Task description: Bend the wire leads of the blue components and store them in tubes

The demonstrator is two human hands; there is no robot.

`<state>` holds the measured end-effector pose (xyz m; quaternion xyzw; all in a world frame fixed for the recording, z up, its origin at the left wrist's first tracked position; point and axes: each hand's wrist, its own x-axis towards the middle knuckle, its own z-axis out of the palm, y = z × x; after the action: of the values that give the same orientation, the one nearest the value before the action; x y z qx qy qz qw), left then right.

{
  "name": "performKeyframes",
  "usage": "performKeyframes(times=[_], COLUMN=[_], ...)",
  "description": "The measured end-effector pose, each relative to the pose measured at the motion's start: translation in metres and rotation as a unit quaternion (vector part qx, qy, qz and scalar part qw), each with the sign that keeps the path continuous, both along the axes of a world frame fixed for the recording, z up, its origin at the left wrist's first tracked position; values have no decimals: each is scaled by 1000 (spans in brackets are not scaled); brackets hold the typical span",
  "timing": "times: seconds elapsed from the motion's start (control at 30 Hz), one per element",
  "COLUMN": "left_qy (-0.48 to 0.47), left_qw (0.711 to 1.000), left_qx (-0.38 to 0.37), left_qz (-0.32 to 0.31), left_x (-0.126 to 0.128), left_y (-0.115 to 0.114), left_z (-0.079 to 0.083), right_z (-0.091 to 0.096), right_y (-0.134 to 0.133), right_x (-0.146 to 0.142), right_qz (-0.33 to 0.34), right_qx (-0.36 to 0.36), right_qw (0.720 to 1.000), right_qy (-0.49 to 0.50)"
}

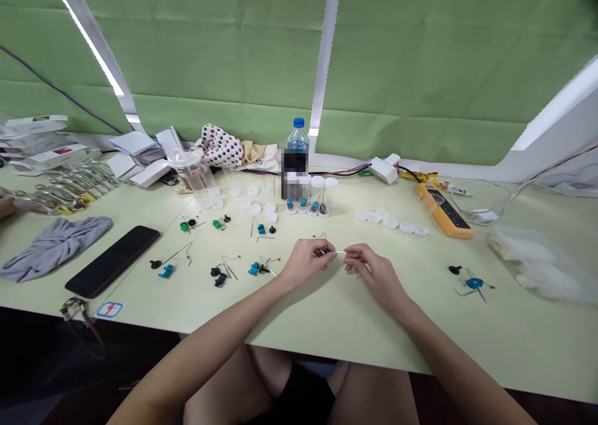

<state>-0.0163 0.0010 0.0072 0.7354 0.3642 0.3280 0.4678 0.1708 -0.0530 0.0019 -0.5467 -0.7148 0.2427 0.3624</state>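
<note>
Both hands meet at the middle of the pale green table (pixel 327 325). My left hand (pixel 308 260) is closed in a pinch on a small blue part (pixel 327 251) with a thin metal wire (pixel 339 252) sticking out to the right. My right hand (pixel 369 266) is closed too, pinching the other end of that wire. Just behind the hands a bent wire piece (pixel 320 236) lies on the table. Small blue, green and black parts with wires (pixel 219 275) are scattered to the left of my left hand.
A black phone (pixel 112 260) and a grey cloth (pixel 56 244) lie at the left. A water bottle (pixel 297 157), small vials (pixel 311 200) and white caps (pixel 390 221) stand behind. A yellow multimeter (pixel 443 210) and a plastic bag (pixel 537 263) are at the right, with a blue part (pixel 474 283) nearby.
</note>
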Motion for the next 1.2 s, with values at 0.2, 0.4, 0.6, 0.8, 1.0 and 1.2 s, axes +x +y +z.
performKeyframes(times=[0.2, 0.4, 0.6, 0.8, 1.0, 1.2], left_qy=[26, 46, 36, 28, 27, -23], left_qw=[1000, 998, 999, 999, 999, 1000], left_qx=[9, 40, 28, 29, 28, -10], left_qz=[0, -15, -13, -4, -14, -6], left_x=[0, 1, 1, 0, 1, 0], left_y=[-2, -3, -3, -1, -2, 0], left_z=[-1, -1, -1, -3, -3, -3], right_z=[-2, -1, -5, -5, -3, -5], right_y=[-2, -3, 1, -1, 0, 2], right_x=[2, 2, 6, 5, 3, 4], right_qz=[-8, 8, 8, -25, -38, 5], right_qx=[-12, -17, 84, 67, 24, 112], right_qw=[1000, 1000, 995, 997, 998, 993], right_qy=[6, 10, -48, -3, 49, -23])
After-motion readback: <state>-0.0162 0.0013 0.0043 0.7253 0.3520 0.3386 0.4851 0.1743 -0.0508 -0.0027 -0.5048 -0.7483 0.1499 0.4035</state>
